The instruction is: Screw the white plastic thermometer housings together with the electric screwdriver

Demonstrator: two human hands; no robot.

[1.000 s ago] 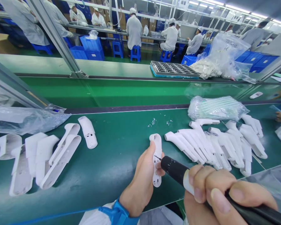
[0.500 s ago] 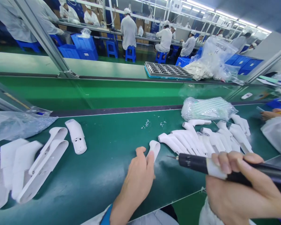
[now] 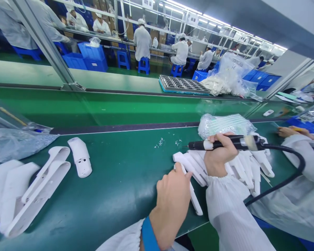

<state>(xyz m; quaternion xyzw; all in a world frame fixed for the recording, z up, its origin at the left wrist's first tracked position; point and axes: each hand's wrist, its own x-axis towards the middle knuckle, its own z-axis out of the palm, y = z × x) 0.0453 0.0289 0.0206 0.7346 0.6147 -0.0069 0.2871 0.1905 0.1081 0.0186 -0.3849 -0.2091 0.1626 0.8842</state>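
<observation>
Head view: plastic shell (image 3: 196, 204) held by left hand (image 3: 172, 202); screwdriver (image 3: 196, 145) clamped in right hand (image 3: 219, 158).
Shell: judged light, stiff; best gripped edgewise.

Factory assembly line, no question: a long green conveyor belt (image 3: 120, 108) runs past the green-matted bench (image 3: 115, 181), where heaps of identical white plastic housings (image 3: 240, 164) are piled up and a corded electric screwdriver (image 3: 219, 143) is out. Beyond, at least 5 workers in white coats and caps (image 3: 142, 40) sit on blue stools (image 3: 143, 64) by blue crates (image 3: 91, 52), with what looks like a moulded parts tray (image 3: 184, 84) nearby.
</observation>
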